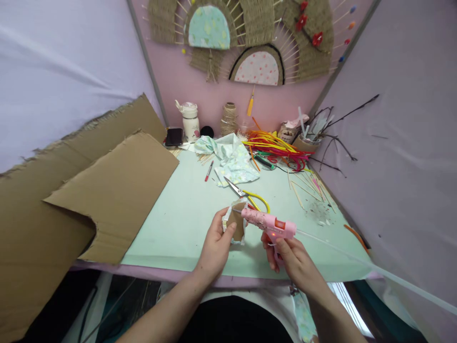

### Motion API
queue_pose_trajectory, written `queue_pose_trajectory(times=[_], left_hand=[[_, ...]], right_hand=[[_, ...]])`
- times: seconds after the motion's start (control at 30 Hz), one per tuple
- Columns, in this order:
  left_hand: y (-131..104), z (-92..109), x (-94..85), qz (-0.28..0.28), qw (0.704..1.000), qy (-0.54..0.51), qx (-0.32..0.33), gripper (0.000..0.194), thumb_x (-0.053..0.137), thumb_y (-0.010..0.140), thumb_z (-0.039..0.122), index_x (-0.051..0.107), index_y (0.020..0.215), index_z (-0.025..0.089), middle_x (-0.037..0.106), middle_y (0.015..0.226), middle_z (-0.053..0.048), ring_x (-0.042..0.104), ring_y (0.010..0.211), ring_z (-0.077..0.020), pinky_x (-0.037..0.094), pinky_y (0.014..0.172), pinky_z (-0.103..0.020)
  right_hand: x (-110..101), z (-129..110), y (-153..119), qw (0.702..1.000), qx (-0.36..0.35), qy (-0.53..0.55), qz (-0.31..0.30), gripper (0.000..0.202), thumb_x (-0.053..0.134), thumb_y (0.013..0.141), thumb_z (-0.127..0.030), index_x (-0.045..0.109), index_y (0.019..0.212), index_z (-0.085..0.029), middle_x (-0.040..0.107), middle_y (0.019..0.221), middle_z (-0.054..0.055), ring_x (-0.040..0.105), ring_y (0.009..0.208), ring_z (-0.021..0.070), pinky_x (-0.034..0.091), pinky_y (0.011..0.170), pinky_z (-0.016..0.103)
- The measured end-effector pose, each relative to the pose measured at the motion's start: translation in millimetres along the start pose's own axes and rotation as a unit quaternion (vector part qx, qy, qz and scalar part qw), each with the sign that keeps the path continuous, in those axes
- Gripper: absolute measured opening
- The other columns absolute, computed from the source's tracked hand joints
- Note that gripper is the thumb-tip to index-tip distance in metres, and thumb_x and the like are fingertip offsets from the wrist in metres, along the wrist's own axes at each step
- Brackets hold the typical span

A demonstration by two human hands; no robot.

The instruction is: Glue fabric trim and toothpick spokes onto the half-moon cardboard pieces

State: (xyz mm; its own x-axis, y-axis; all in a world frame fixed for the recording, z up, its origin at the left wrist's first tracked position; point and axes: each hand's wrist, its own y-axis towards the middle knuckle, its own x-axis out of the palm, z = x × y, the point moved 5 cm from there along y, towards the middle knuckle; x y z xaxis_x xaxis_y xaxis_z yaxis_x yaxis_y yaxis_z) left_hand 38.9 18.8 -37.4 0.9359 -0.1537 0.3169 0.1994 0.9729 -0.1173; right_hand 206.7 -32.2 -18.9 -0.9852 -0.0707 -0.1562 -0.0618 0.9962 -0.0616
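Observation:
My left hand (218, 238) grips a small cardboard piece (236, 227) whose edges are wrapped in pale fabric, thumb on its brown face. In my right hand (291, 255) is a pink hot glue gun (264, 220), fingers closed round its handle. The gun's metal tip reaches over the upper part of the cardboard; whether it touches cannot be told. An orange light glows on the gun, and a long clear glue stick (342, 250) trails from its back to the lower right. Just beyond the cardboard lie scissors (260, 197) with yellow handles.
Large cardboard sheets (117, 190) cover the left side. Crumpled floral fabric (232, 157), a red pen (209, 171), a bottle (190, 121) and a twine spool (229, 119) sit farther back. Coloured pipe-like strands (274, 143), thin sticks (307, 186) and twigs (335, 140) are at right.

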Motion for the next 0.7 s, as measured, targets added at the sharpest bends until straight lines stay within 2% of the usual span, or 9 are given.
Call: queue_pose_trajectory(times=[0.5,0.7], left_hand=[[-1.1,-3.2,-1.3,0.003,1.0,0.029,-0.008,0.043,0.059,0.09,0.035,0.049,0.131,0.025,0.067,0.115,-0.005,0.064,0.091,-0.0178,0.052,0.08,-0.03],[-0.2,-2.2,-1.2,0.006,1.0,0.03,-0.007,0.042,0.059,0.09,0.037,0.05,0.13,0.026,0.066,0.116,-0.005,0.065,0.093,-0.0176,0.052,0.08,-0.029]], right_hand=[[0.0,5.5,0.4,1.0,0.009,-0.015,0.008,0.053,0.039,0.092,-0.067,0.058,0.083,-0.018,0.055,0.053,-0.001,0.052,0.048,0.014,0.045,0.049,0.027],[-3.8,1.4,-0.8,0.999,-0.003,-0.028,0.033,0.052,0.04,0.092,-0.067,0.058,0.085,-0.018,0.056,0.053,-0.002,0.051,0.048,0.0137,0.044,0.049,0.027]])
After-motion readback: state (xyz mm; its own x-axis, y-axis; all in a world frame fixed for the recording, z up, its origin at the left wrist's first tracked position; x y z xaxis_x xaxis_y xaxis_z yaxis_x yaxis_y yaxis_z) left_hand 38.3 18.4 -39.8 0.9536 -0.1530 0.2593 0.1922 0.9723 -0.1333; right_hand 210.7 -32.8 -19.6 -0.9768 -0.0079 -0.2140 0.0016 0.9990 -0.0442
